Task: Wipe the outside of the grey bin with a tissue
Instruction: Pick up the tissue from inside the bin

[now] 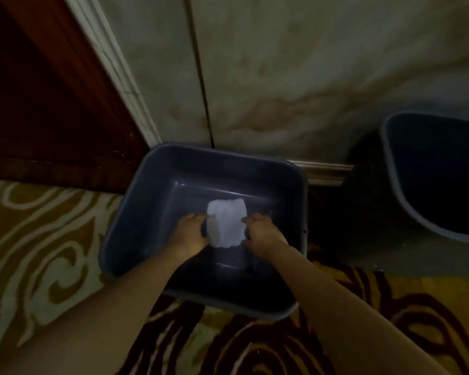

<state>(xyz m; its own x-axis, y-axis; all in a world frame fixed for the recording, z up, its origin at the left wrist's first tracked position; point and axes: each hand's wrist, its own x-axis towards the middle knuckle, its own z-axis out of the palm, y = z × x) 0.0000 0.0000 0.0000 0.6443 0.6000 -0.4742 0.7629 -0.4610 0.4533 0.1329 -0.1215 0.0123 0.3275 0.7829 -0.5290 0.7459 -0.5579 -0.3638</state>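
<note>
A grey rectangular bin stands open-topped on the carpet against the wall, just below me. Over its opening I hold a white tissue stretched between both hands. My left hand pinches the tissue's left edge and my right hand pinches its right edge. Both forearms reach in over the bin's near rim. The tissue hangs above the inside of the bin and I cannot tell whether it touches the floor of the bin.
A second grey bin stands at the right, partly cut off. A dark wooden door and white frame are at the left. A stained wall rises behind. Patterned gold and maroon carpet covers the floor.
</note>
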